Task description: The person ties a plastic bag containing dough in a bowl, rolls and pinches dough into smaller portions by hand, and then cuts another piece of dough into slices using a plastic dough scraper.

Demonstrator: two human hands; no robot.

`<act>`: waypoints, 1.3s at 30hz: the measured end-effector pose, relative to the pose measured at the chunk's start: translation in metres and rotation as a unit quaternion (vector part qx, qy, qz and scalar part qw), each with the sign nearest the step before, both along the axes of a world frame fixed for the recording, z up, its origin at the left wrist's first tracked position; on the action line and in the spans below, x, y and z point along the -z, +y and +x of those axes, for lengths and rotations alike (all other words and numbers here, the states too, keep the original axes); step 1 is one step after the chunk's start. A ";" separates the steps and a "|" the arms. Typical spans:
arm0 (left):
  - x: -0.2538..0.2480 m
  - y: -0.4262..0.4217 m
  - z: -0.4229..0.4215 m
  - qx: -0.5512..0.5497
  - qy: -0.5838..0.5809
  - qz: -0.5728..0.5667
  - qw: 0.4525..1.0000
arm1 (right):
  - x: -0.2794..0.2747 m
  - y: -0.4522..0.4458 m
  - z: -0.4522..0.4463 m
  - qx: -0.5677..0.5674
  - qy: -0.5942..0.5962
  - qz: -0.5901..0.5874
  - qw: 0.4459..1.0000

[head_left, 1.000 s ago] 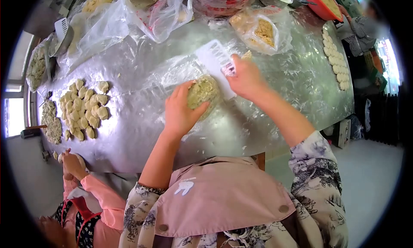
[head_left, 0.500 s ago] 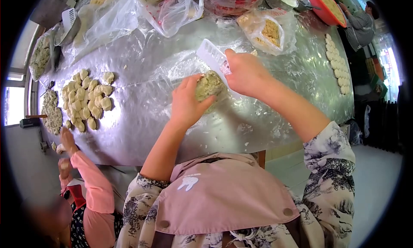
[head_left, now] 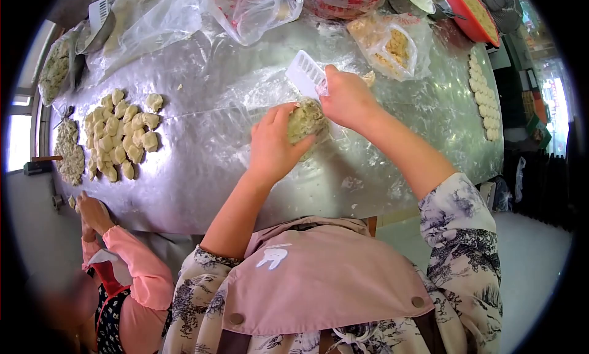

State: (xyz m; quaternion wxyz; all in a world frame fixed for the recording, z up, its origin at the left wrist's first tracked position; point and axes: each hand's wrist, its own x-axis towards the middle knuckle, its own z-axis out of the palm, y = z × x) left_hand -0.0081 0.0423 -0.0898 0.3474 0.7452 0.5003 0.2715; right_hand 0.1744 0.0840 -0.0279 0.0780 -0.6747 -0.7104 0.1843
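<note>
A greenish, speckled lump of dough lies on the metal table. My left hand is curved round its left side, thumb and fingers apart and touching it. My right hand is closed on a white plastic scraper with a slotted end, just above and right of the lump. The scraper's lower edge is hidden behind my right hand. Flour is smeared on the metal around the lump.
Many pale dough pieces are heaped at the left, beside a crumbly mass. A co-worker's hands are at the lower left edge. Plastic bags, an open bag and a red basin stand behind; white rounds line the right.
The scraper has become more tilted, and its lower part is now hidden by my right hand. My left hand stays on the lump. The co-worker's hands parted and came together again.
</note>
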 end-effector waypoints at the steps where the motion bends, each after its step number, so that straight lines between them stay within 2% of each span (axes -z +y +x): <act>1: -0.001 0.000 0.000 -0.001 0.003 0.000 1.000 | 0.002 0.001 -0.001 0.000 -0.001 -0.001 1.000; 5: -0.001 -0.002 0.000 0.004 0.005 -0.004 1.000 | 0.020 0.001 0.000 0.024 0.010 0.004 1.000; 8: -0.001 -0.003 0.002 -0.007 0.007 0.063 0.998 | 0.036 -0.006 0.005 0.070 0.049 0.005 0.996; 11: -0.002 -0.005 0.002 -0.011 0.027 0.076 0.997 | 0.051 -0.017 0.013 0.106 0.093 0.043 0.989; 13: -0.004 -0.004 0.000 -0.005 0.025 0.061 0.998 | 0.052 -0.018 0.025 0.131 0.154 0.058 0.978; 16: -0.005 -0.004 -0.001 -0.006 0.026 0.024 0.999 | 0.031 -0.029 0.028 0.153 0.174 0.041 0.972; 19: -0.003 -0.005 0.000 -0.014 0.024 0.018 0.999 | 0.003 -0.038 0.029 0.099 0.147 0.131 0.975; 24: -0.001 -0.004 0.000 -0.009 0.023 0.022 0.999 | -0.039 -0.049 0.024 0.023 0.114 0.147 0.982; 39: 0.002 -0.001 0.000 -0.022 0.001 0.029 0.999 | -0.029 -0.025 -0.015 -0.034 0.018 0.093 0.995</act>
